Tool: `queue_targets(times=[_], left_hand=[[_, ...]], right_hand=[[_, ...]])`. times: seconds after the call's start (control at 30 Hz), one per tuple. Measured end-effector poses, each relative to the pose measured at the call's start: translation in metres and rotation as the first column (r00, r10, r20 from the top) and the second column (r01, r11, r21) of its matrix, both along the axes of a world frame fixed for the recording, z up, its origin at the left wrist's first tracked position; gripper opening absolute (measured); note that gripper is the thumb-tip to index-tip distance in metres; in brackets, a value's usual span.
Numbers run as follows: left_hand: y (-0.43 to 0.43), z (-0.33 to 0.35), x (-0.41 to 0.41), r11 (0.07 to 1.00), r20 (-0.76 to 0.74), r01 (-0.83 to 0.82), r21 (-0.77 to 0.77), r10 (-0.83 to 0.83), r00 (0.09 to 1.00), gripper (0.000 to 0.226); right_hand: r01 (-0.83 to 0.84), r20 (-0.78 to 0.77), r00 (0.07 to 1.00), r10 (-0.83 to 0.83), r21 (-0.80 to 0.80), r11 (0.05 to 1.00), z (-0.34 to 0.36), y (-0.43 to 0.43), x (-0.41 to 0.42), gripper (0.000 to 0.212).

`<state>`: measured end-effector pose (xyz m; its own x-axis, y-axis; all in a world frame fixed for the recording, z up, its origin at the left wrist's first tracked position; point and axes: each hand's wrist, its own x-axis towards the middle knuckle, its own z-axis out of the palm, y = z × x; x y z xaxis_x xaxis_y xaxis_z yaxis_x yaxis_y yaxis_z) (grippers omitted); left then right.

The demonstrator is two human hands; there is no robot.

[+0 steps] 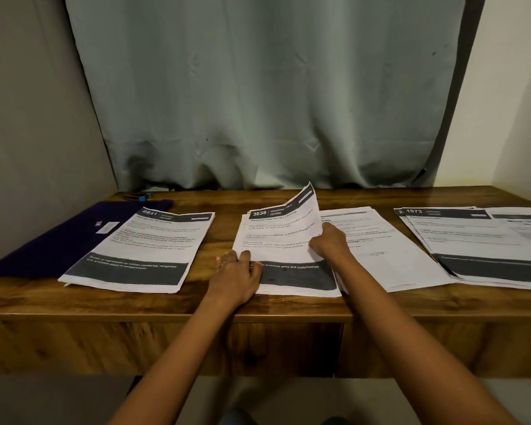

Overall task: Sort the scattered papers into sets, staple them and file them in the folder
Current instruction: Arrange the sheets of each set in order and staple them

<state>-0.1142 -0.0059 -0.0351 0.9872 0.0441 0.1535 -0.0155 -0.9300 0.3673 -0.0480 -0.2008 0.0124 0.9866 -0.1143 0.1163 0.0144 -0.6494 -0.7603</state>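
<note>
Our right hand (328,240) pinches the 3638 sheet (281,233) by its right edge, far corner curled up, mid-desk. Left hand (238,273) lies flat, fingers relaxed, pressing the 3638 stack (298,279) at its lower-left corner. Purple folder (59,237) sits far left, stapler (138,196) behind it.

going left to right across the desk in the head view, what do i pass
purple folder → 2641 stack → 3638 stack → unnumbered stack → 1573 stack
</note>
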Motion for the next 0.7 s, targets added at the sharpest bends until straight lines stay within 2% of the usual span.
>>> queue_targets(times=[0.23,0.3,0.37,0.47,0.5,0.53,0.6,0.7], left_hand=[[-0.014,0.003,0.012,0.995,-0.091,0.086,-0.054,-0.091,0.992,0.054],[-0.017,0.019,0.008,0.976,-0.089,0.069,-0.208,-0.089,0.992,0.056],[-0.009,0.031,0.018,0.887,-0.078,0.048,-0.460,-0.094,0.992,0.058],[0.006,0.052,0.031,0.634,-0.092,-0.051,-0.772,-0.031,0.995,0.095],[0.010,0.056,0.039,0.553,-0.073,-0.055,-0.831,-0.012,0.997,0.091],[0.010,0.064,0.040,0.486,-0.038,-0.037,-0.873,0.008,0.999,0.072],[0.011,0.083,0.052,0.430,0.035,-0.003,-0.903,0.080,0.996,0.063],[0.013,0.119,0.060,0.429,0.223,0.127,-0.894,0.179,0.958,0.050]], right_hand=[[0.049,-0.093,0.995,-0.041,0.084,0.995,0.002,-0.026,0.007,0.044],[0.026,-0.129,0.992,0.005,0.238,0.971,0.003,-0.033,0.010,0.046],[-0.008,-0.130,0.989,0.070,0.431,0.902,0.007,-0.039,0.011,0.042],[-0.069,-0.086,0.984,0.154,0.615,0.786,0.015,-0.043,0.014,0.036],[-0.089,-0.067,0.982,0.176,0.657,0.749,0.020,-0.041,0.015,0.035],[-0.113,-0.044,0.980,0.196,0.686,0.719,0.025,-0.040,0.016,0.035],[-0.173,0.020,0.973,0.230,0.725,0.667,0.037,-0.034,0.019,0.035],[-0.253,0.163,0.966,0.203,0.774,0.581,0.053,-0.023,0.027,0.040]])
